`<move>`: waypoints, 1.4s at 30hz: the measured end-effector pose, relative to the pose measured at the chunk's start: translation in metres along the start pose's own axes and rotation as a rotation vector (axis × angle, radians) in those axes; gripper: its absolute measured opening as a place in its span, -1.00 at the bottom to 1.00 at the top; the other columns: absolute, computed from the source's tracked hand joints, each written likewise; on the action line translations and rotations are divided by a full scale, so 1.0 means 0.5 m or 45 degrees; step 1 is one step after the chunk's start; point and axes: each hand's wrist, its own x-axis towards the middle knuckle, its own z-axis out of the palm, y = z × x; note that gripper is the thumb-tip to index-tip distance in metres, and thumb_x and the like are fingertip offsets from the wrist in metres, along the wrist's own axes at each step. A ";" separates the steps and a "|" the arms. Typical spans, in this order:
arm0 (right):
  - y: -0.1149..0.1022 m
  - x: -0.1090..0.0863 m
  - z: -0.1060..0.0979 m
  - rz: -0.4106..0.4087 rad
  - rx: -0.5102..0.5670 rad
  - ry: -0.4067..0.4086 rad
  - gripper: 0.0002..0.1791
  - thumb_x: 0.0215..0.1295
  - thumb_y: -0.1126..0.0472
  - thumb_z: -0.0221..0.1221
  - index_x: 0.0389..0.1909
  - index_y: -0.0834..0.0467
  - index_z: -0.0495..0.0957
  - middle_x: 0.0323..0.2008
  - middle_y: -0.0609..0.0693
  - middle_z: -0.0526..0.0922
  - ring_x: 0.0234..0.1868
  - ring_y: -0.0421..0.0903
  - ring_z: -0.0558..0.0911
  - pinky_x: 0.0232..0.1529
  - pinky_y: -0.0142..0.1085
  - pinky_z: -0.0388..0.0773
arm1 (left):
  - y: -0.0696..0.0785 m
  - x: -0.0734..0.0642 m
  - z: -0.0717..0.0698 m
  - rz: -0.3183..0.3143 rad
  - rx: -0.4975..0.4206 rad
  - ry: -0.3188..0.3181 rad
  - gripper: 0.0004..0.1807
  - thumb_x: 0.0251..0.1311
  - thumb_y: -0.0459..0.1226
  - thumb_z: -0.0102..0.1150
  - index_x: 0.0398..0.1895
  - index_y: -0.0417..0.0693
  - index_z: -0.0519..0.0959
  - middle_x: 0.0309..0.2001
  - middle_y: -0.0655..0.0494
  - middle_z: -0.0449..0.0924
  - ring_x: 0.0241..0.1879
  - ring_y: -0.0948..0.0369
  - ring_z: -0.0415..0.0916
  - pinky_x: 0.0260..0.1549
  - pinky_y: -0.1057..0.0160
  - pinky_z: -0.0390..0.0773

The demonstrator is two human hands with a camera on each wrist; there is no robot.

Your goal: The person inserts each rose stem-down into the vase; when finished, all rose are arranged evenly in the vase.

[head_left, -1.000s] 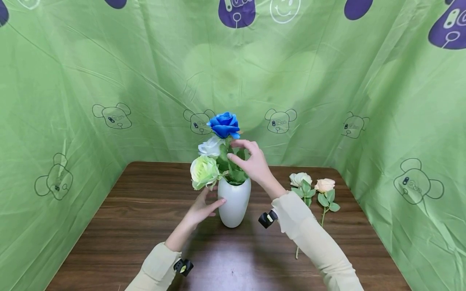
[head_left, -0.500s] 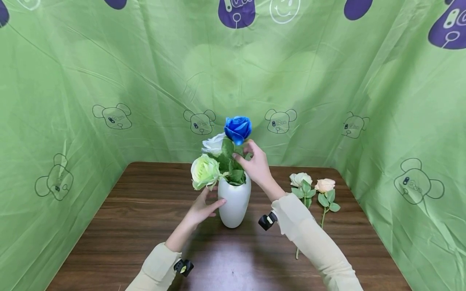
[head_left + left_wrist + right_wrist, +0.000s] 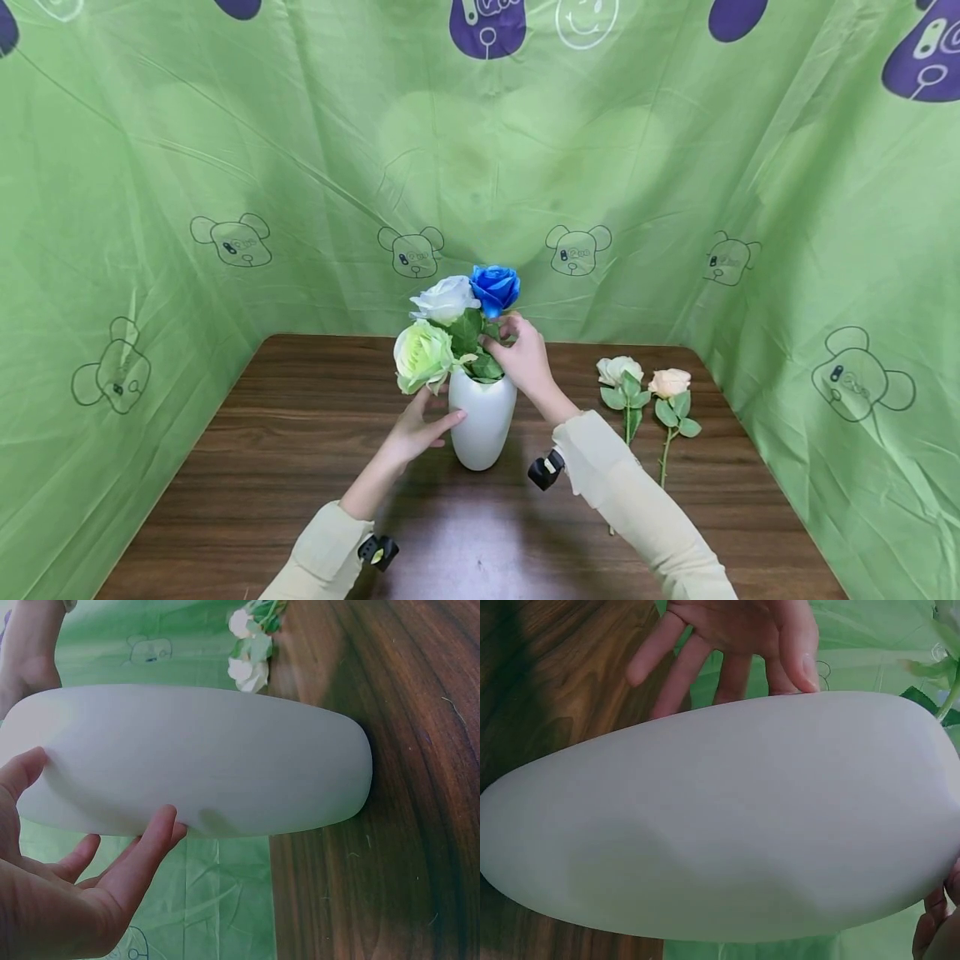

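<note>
A white vase [image 3: 483, 429] stands upright on the table with several roses in it. My left hand [image 3: 411, 435] rests against its left side, thumb tip on the wall. The fingers look spread and fairly straight in the right wrist view. My right hand [image 3: 527, 360] pinches the blue rose [image 3: 495, 289] by its stem, below the bloom and just over the vase's right rim. Left of that bloom is a pale blue-white rose [image 3: 446, 300], and a light green rose [image 3: 422, 354] leans out over the left rim. The lower stems are hidden inside the vase.
A white rose [image 3: 620, 370] and a peach rose [image 3: 670, 382] lie on the brown wooden table [image 3: 300, 433] to the right, their stems partly behind the right sleeve. Green printed cloth [image 3: 322, 150] hangs around the back and sides.
My right hand has lowered the blue rose and shifted it right, closer in beside the pale blue-white rose. The left hand and the vase have stayed in place.
</note>
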 end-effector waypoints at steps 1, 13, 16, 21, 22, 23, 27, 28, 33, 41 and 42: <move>0.002 -0.001 0.000 0.013 0.016 -0.002 -0.81 -0.03 0.27 0.27 -0.40 0.24 0.50 -0.51 0.00 0.47 -0.44 -0.11 0.48 -0.39 -0.26 0.43 | 0.000 0.000 0.000 0.003 0.000 0.000 -0.45 0.08 -0.22 0.18 0.12 -0.16 0.24 0.00 -0.27 0.32 -0.12 -0.10 0.38 -0.43 0.07 0.55; 0.009 0.006 -0.051 0.133 0.254 -0.096 -0.69 0.00 0.20 0.26 -0.19 0.16 0.50 -0.36 0.04 0.62 -0.30 -0.08 0.53 -0.40 -0.26 0.46 | -0.001 0.002 -0.002 -0.004 -0.005 -0.006 -0.44 0.07 -0.22 0.19 0.12 -0.14 0.24 0.01 -0.27 0.31 -0.11 -0.12 0.38 -0.40 0.04 0.54; 0.018 0.006 -0.072 0.139 0.283 -0.110 -0.65 0.01 0.21 0.25 -0.13 0.15 0.49 -0.29 0.01 0.62 -0.21 -0.14 0.52 -0.36 -0.29 0.43 | -0.002 0.002 -0.002 -0.003 -0.006 -0.005 -0.44 0.07 -0.22 0.19 0.12 -0.14 0.24 0.01 -0.27 0.31 -0.11 -0.13 0.37 -0.42 0.05 0.54; 0.047 -0.001 -0.103 0.143 0.343 -0.118 -0.63 0.05 0.22 0.24 -0.06 0.16 0.48 -0.24 0.03 0.61 -0.17 -0.14 0.51 -0.32 -0.29 0.37 | -0.002 0.002 -0.001 0.000 -0.002 -0.005 -0.44 0.07 -0.22 0.19 0.12 -0.15 0.24 0.02 -0.27 0.31 -0.13 -0.11 0.39 -0.42 0.06 0.54; 0.054 -0.004 -0.109 0.148 0.348 -0.117 -0.63 0.06 0.22 0.23 -0.07 0.16 0.48 -0.23 0.03 0.61 -0.17 -0.13 0.51 -0.31 -0.29 0.37 | -0.002 0.002 0.000 0.000 0.000 -0.004 -0.44 0.07 -0.22 0.19 0.12 -0.15 0.24 0.02 -0.26 0.31 -0.13 -0.10 0.39 -0.43 0.07 0.54; 0.061 -0.007 -0.114 0.153 0.352 -0.113 -0.64 0.06 0.22 0.23 -0.07 0.17 0.49 -0.23 0.05 0.61 -0.17 -0.12 0.51 -0.29 -0.29 0.37 | -0.002 0.002 0.000 0.000 0.001 -0.004 -0.44 0.07 -0.22 0.19 0.12 -0.15 0.24 0.02 -0.26 0.31 -0.13 -0.10 0.39 -0.43 0.08 0.54; 0.091 -0.022 -0.129 0.207 0.352 -0.100 -0.65 0.07 0.22 0.23 -0.09 0.18 0.49 -0.23 0.09 0.60 -0.17 -0.07 0.50 -0.24 -0.31 0.40 | -0.002 0.001 0.000 -0.001 0.002 -0.003 -0.44 0.07 -0.22 0.19 0.12 -0.15 0.24 0.01 -0.25 0.31 -0.14 -0.09 0.39 -0.43 0.08 0.54; 0.099 -0.026 -0.132 0.222 0.351 -0.100 -0.65 0.08 0.22 0.23 -0.08 0.20 0.48 -0.22 0.12 0.59 -0.16 -0.06 0.50 -0.23 -0.31 0.41 | -0.003 0.001 0.000 -0.001 0.003 -0.003 -0.45 0.07 -0.22 0.19 0.12 -0.15 0.24 0.01 -0.25 0.32 -0.14 -0.09 0.40 -0.42 0.08 0.54; 0.143 -0.049 -0.142 0.319 0.327 -0.109 -0.64 0.09 0.23 0.22 -0.07 0.23 0.47 -0.19 0.17 0.57 -0.13 -0.02 0.49 -0.18 -0.29 0.40 | -0.003 0.001 0.000 -0.002 -0.004 -0.004 -0.45 0.07 -0.23 0.19 0.11 -0.16 0.24 0.01 -0.26 0.32 -0.13 -0.09 0.40 -0.41 0.05 0.54; 0.194 -0.094 -0.155 0.419 0.305 -0.108 -0.70 0.14 0.37 0.14 -0.10 0.40 0.43 -0.21 0.32 0.53 -0.20 0.02 0.52 -0.28 -0.51 0.40 | -0.004 0.002 -0.001 -0.003 -0.005 -0.006 -0.45 0.07 -0.24 0.19 0.11 -0.17 0.24 0.01 -0.26 0.32 -0.14 -0.09 0.39 -0.42 0.06 0.54; 0.205 -0.100 -0.155 0.431 0.294 -0.105 -0.70 0.14 0.39 0.13 -0.10 0.41 0.42 -0.22 0.33 0.53 -0.21 0.00 0.52 -0.29 -0.52 0.40 | -0.010 0.005 -0.002 -0.004 -0.010 -0.007 -0.45 0.07 -0.23 0.20 0.11 -0.16 0.24 0.01 -0.26 0.32 -0.14 -0.09 0.40 -0.42 0.06 0.54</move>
